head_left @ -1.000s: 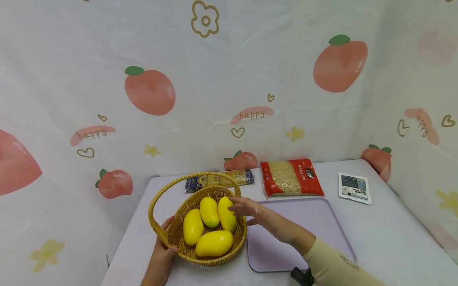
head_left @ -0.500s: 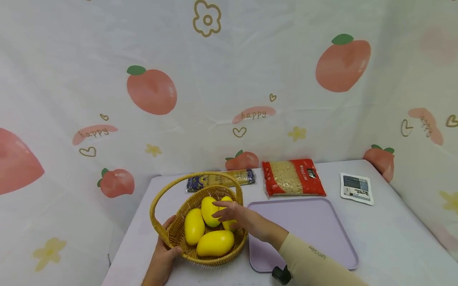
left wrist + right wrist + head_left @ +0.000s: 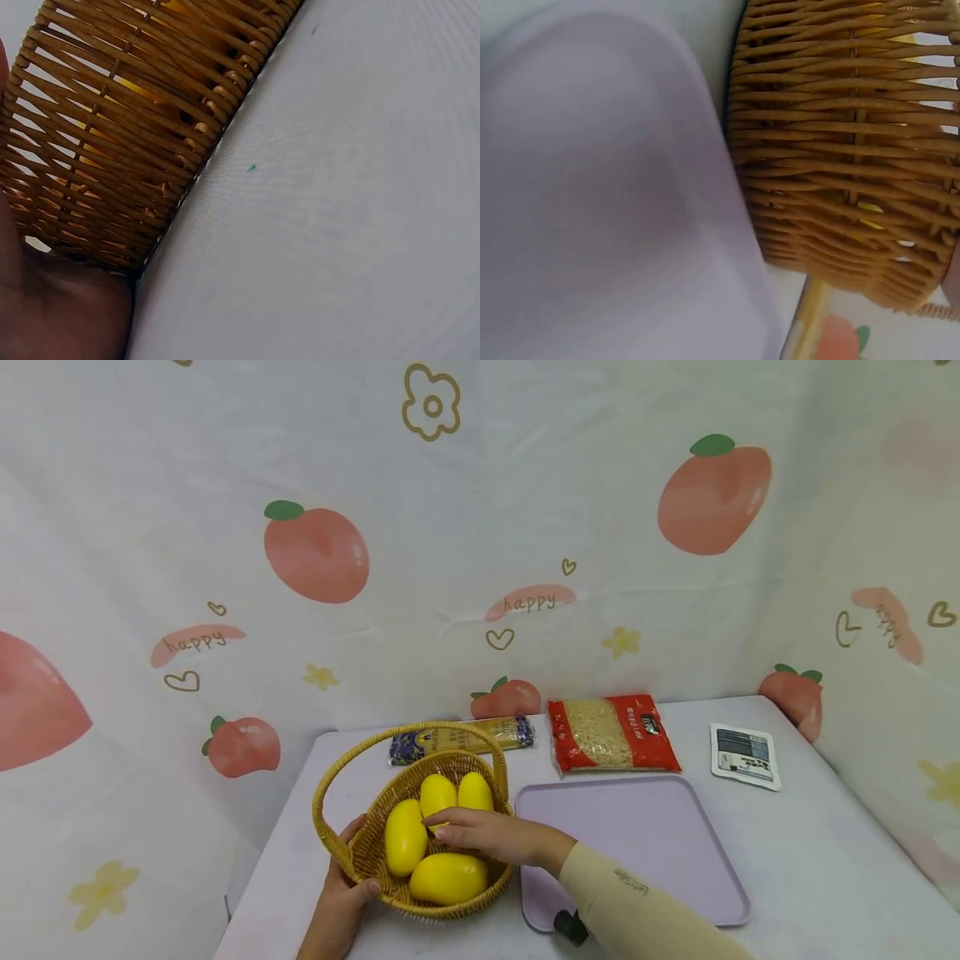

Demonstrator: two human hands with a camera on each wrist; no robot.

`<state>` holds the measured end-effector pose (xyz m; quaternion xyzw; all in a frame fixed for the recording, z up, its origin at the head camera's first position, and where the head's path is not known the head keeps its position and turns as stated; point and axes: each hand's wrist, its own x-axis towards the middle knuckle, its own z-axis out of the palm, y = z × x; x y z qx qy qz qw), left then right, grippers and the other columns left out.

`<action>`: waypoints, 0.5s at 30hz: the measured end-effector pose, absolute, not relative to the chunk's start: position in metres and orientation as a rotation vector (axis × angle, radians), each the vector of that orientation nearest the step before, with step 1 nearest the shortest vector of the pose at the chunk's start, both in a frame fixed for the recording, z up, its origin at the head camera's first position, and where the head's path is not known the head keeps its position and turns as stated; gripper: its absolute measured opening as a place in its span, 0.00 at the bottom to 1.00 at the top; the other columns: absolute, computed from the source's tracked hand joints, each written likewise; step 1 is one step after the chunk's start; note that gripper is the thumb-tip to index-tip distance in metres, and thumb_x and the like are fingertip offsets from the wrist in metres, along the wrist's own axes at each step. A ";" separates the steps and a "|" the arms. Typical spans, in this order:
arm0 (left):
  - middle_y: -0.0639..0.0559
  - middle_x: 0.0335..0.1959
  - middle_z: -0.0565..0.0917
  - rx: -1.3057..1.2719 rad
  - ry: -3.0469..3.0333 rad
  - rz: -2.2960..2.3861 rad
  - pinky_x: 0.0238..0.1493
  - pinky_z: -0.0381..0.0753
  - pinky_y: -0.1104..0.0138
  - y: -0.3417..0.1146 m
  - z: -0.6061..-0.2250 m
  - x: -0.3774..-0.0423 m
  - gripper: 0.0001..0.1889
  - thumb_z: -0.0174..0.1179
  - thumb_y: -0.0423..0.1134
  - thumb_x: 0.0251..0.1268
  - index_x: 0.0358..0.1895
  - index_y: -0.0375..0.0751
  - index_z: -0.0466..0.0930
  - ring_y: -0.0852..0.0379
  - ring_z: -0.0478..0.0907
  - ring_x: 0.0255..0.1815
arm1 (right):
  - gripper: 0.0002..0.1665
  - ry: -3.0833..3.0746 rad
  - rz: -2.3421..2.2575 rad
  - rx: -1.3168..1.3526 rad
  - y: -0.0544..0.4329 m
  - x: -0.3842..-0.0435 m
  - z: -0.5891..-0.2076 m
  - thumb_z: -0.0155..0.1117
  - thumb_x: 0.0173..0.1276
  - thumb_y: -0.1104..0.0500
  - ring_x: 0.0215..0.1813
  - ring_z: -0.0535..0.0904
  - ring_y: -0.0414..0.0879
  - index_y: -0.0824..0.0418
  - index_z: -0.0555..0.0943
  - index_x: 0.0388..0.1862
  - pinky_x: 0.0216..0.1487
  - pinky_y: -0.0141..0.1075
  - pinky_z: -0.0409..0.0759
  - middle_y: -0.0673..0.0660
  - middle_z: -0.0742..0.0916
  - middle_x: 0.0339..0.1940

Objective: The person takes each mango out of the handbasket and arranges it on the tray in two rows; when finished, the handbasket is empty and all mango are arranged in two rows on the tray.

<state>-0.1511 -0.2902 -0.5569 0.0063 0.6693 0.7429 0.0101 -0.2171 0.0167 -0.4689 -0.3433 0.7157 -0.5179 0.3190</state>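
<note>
A woven wicker basket (image 3: 468, 910) with a tall arched handle holds several yellow mangoes, among them a front one (image 3: 448, 879) and a left one (image 3: 405, 839). My left hand (image 3: 341, 897) grips the basket's left side, thumb at the rim; in the left wrist view the palm (image 3: 67, 307) lies against the wickerwork. Over the basket's right half, my right hand (image 3: 498, 837) reaches in with fingers extended above the mangoes, partly covering the two back ones. Whether its fingertips touch a mango I cannot tell. The right wrist view shows the basket's outer wall (image 3: 840, 142).
A lilac tray (image 3: 622, 827) lies right of the basket, under my right forearm. Along the back are a blue-and-yellow packet (image 3: 480, 735), a red bag of pale contents (image 3: 613, 733) and a small white pouch (image 3: 745, 756). A printed cloth (image 3: 450, 527) hangs behind.
My right hand has moved left and lower, from the basket's right rim to over the middle of the mangoes. My left hand keeps its grip; the basket stays in place.
</note>
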 end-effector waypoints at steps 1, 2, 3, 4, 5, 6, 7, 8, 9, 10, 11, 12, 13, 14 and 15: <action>0.43 0.84 0.54 0.017 2.090 2.318 0.68 0.76 0.68 -0.291 -0.557 -0.151 0.47 0.75 0.42 0.74 0.87 0.55 0.54 0.61 0.69 0.74 | 0.42 1.906 -1.321 -0.917 0.015 -0.218 -0.469 0.49 0.85 0.30 0.73 0.75 0.45 0.55 0.70 0.85 0.74 0.45 0.73 0.52 0.78 0.77; 0.43 0.84 0.54 0.012 2.094 2.313 0.68 0.75 0.68 -0.291 -0.557 -0.152 0.47 0.75 0.42 0.74 0.87 0.56 0.54 0.62 0.69 0.74 | 0.42 1.936 -1.272 -0.925 0.013 -0.218 -0.469 0.53 0.84 0.31 0.73 0.74 0.42 0.54 0.72 0.84 0.74 0.44 0.73 0.50 0.79 0.76; 0.44 0.84 0.54 0.006 2.099 2.309 0.68 0.75 0.68 -0.292 -0.557 -0.152 0.47 0.75 0.43 0.74 0.87 0.56 0.55 0.62 0.69 0.74 | 0.41 1.968 -1.223 -0.942 0.011 -0.218 -0.470 0.56 0.83 0.31 0.73 0.73 0.40 0.54 0.74 0.83 0.74 0.43 0.72 0.48 0.79 0.76; 0.44 0.84 0.54 0.002 2.098 2.309 0.68 0.75 0.69 -0.292 -0.558 -0.152 0.47 0.75 0.43 0.73 0.87 0.56 0.55 0.63 0.69 0.74 | 0.40 1.990 -1.180 -0.952 0.009 -0.218 -0.470 0.59 0.82 0.33 0.73 0.73 0.39 0.54 0.75 0.81 0.74 0.44 0.71 0.46 0.80 0.74; 0.44 0.84 0.55 0.002 2.100 2.308 0.69 0.75 0.69 -0.292 -0.558 -0.152 0.47 0.75 0.43 0.73 0.87 0.56 0.55 0.62 0.69 0.74 | 0.39 2.003 -1.145 -0.965 0.007 -0.218 -0.471 0.62 0.81 0.34 0.72 0.73 0.39 0.54 0.76 0.80 0.74 0.44 0.72 0.45 0.81 0.73; 0.44 0.84 0.55 0.005 2.100 2.311 0.69 0.75 0.69 -0.292 -0.558 -0.152 0.47 0.75 0.43 0.73 0.87 0.56 0.55 0.62 0.69 0.74 | 0.38 2.014 -1.113 -0.981 0.006 -0.219 -0.472 0.64 0.81 0.36 0.72 0.74 0.38 0.54 0.77 0.80 0.74 0.43 0.71 0.45 0.81 0.73; 0.44 0.84 0.55 0.010 2.101 2.314 0.69 0.74 0.69 -0.292 -0.558 -0.151 0.47 0.75 0.43 0.73 0.87 0.56 0.55 0.62 0.69 0.74 | 0.36 2.030 -1.080 -0.997 0.004 -0.219 -0.473 0.66 0.80 0.38 0.71 0.74 0.38 0.54 0.78 0.79 0.75 0.43 0.71 0.43 0.81 0.72; 0.43 0.84 0.55 0.010 2.102 2.316 0.69 0.74 0.69 -0.292 -0.558 -0.151 0.47 0.75 0.43 0.73 0.87 0.56 0.55 0.62 0.69 0.74 | 0.35 2.047 -1.051 -1.010 0.003 -0.218 -0.473 0.67 0.80 0.39 0.71 0.73 0.38 0.53 0.79 0.78 0.75 0.43 0.70 0.43 0.82 0.71; 0.43 0.84 0.55 0.016 2.100 2.322 0.69 0.74 0.69 -0.292 -0.558 -0.151 0.47 0.75 0.42 0.73 0.87 0.55 0.55 0.61 0.69 0.74 | 0.35 2.064 -1.028 -1.027 0.001 -0.218 -0.475 0.68 0.79 0.39 0.71 0.73 0.37 0.53 0.79 0.77 0.75 0.42 0.70 0.42 0.82 0.71; 0.43 0.84 0.55 0.021 2.096 2.328 0.69 0.74 0.69 -0.292 -0.558 -0.150 0.47 0.75 0.42 0.73 0.87 0.55 0.55 0.61 0.69 0.74 | 0.34 2.081 -1.006 -1.046 -0.001 -0.217 -0.476 0.69 0.79 0.41 0.70 0.74 0.37 0.53 0.80 0.77 0.75 0.42 0.70 0.42 0.82 0.70; 0.42 0.85 0.54 0.028 2.097 2.330 0.69 0.74 0.69 -0.292 -0.558 -0.150 0.47 0.75 0.41 0.74 0.87 0.55 0.55 0.60 0.69 0.74 | 0.33 2.103 -0.980 -1.064 -0.003 -0.217 -0.477 0.70 0.79 0.41 0.70 0.74 0.37 0.53 0.80 0.76 0.75 0.41 0.70 0.42 0.82 0.70; 0.41 0.85 0.54 0.034 2.096 2.331 0.69 0.74 0.69 -0.292 -0.558 -0.150 0.47 0.74 0.41 0.74 0.87 0.55 0.55 0.60 0.69 0.75 | 0.33 2.131 -0.950 -1.085 -0.004 -0.216 -0.479 0.71 0.78 0.42 0.70 0.74 0.36 0.53 0.80 0.76 0.74 0.40 0.71 0.42 0.82 0.69; 0.41 0.85 0.54 0.040 2.096 2.331 0.69 0.74 0.69 -0.292 -0.558 -0.150 0.47 0.74 0.41 0.74 0.88 0.55 0.54 0.60 0.68 0.75 | 0.32 2.162 -0.918 -1.103 -0.006 -0.215 -0.480 0.72 0.77 0.42 0.69 0.75 0.36 0.53 0.81 0.75 0.74 0.40 0.71 0.42 0.82 0.69; 0.41 0.85 0.53 0.043 2.091 2.332 0.69 0.74 0.69 -0.292 -0.558 -0.150 0.46 0.74 0.40 0.75 0.88 0.55 0.54 0.60 0.68 0.75 | 0.32 2.193 -0.886 -1.120 -0.007 -0.214 -0.481 0.73 0.77 0.43 0.69 0.75 0.36 0.52 0.81 0.75 0.73 0.39 0.72 0.41 0.83 0.68; 0.42 0.85 0.53 0.047 2.090 2.331 0.69 0.73 0.69 -0.291 -0.558 -0.150 0.46 0.74 0.41 0.75 0.88 0.55 0.54 0.60 0.68 0.75 | 0.32 2.218 -0.861 -1.135 -0.008 -0.213 -0.481 0.74 0.76 0.44 0.69 0.75 0.36 0.52 0.81 0.74 0.73 0.39 0.72 0.41 0.83 0.68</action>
